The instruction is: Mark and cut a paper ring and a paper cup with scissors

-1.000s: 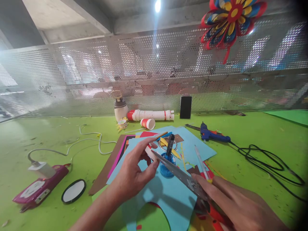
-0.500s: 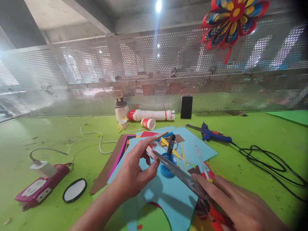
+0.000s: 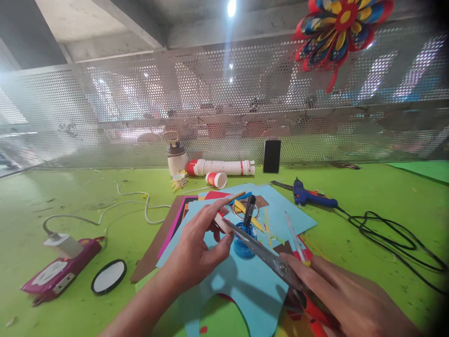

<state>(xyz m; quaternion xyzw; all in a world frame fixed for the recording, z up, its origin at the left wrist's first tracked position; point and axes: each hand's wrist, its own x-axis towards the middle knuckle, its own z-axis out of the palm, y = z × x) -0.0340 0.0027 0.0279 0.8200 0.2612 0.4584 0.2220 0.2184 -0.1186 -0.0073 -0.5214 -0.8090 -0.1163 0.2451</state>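
My right hand (image 3: 336,292) grips a pair of scissors (image 3: 266,257) whose blades point up and left. Their tips meet a small white and red paper piece (image 3: 220,222) pinched between the thumb and fingers of my left hand (image 3: 198,248). Both hands hover over a stack of coloured paper sheets (image 3: 245,290), light blue on top. Just behind the blades stands a blue pot (image 3: 243,241) with a black marker (image 3: 249,210) in it. A clear pen (image 3: 293,234) lies beside my right hand.
On the green table (image 3: 70,201): a blue glue gun (image 3: 312,197) with black cable (image 3: 393,238) at right, a pink power strip (image 3: 58,274) with white charger and a round mirror (image 3: 108,277) at left. Paper cups (image 3: 220,168), a bottle (image 3: 176,157) and a phone (image 3: 271,156) stand by the mesh wall.
Almost nothing has changed; the view has shifted slightly, and both hands keep the same hold on the scissors and the paper piece.
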